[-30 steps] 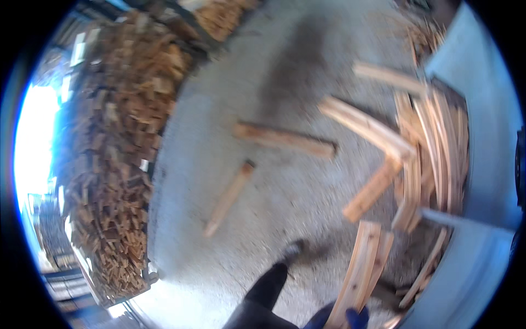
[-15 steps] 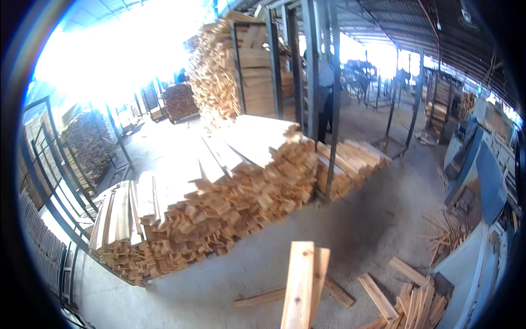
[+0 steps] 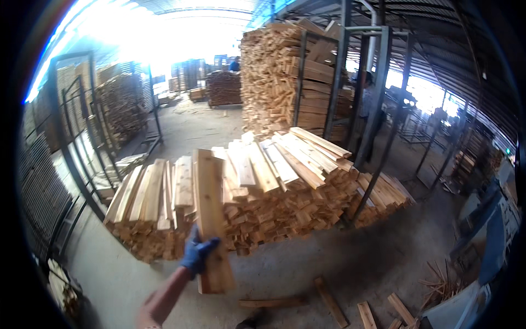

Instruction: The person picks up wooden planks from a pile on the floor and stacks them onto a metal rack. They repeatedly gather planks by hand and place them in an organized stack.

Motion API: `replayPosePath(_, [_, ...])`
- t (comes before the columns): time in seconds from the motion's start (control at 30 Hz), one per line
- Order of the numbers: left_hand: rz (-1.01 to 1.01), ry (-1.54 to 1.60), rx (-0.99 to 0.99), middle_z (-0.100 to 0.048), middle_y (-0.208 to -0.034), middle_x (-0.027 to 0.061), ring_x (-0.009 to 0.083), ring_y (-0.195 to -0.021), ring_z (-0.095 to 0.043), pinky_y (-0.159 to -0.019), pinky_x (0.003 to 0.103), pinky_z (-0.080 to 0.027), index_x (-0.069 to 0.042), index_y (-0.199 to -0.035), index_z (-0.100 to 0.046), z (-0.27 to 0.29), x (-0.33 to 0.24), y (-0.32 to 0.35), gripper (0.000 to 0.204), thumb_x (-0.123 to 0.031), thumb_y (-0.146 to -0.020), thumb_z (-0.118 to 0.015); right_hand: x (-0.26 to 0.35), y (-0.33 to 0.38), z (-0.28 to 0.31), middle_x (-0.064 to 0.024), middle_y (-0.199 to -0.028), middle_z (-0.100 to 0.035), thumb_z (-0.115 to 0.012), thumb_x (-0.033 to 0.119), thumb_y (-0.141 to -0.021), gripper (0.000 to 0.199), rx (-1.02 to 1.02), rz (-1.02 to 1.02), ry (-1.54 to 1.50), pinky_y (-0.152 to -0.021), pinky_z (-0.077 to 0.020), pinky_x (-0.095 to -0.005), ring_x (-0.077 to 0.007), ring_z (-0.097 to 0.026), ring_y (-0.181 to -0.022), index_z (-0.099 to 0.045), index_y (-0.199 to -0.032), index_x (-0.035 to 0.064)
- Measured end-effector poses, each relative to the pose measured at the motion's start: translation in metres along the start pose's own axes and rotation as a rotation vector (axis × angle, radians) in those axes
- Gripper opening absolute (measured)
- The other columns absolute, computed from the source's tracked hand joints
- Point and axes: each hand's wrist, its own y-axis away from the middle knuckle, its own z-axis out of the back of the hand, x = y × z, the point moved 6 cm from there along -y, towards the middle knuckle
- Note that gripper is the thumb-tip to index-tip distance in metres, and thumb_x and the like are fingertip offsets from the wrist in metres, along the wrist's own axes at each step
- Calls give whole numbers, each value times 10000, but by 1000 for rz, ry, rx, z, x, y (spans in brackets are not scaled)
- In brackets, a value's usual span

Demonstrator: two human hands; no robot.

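My left hand (image 3: 198,251), in a blue glove, is closed round the lower part of a pale wooden board (image 3: 209,203) and holds it up lengthwise, steeply tilted. A second board seems to lie against it, but I cannot tell for certain. Just beyond the held wood is a long, low stack of boards (image 3: 296,205), its top layer laid loosely side by side with the ends toward me. The held board overlaps the stack in view; whether they touch is unclear. My right hand is out of view.
Behind the stack rises a tall wood pile (image 3: 268,82) beside metal rack posts (image 3: 378,98), where a person (image 3: 368,104) stands. Loose boards (image 3: 331,301) lie on the floor in front. Metal frames (image 3: 71,126) stand at left, a blue-grey machine (image 3: 493,230) at right.
The view has swung left. The boards upright at the lower edge are now farther up and left, before the stack, and my left hand and forearm have come into view holding wood.
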Motion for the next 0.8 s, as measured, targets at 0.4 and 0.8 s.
replayPosePath(0.4, [42,-799,-161,-633,-969,94,191,-907,-584,-810,359,-494,-30,-1270,-492,269,171,-326,426,-137,-877,-617,39,-65,-74,-117,-1094,-616,-530,227,-927,271,-141,137,-47,-955,-462,-357,-247,-589,-1013,-602,-1131,64])
replayPosePath(0.8, [251,-1007,-260,-636,-1001,108,189,-930,-586,-808,343,-497,-25,-1265,-506,152,181,-252,466,-182,-854,-661,-3,-82,-65,-108,-1018,-668,-725,195,-815,294,-290,212,363,-824,-513,-366,-234,-628,-889,-644,-1068,68])
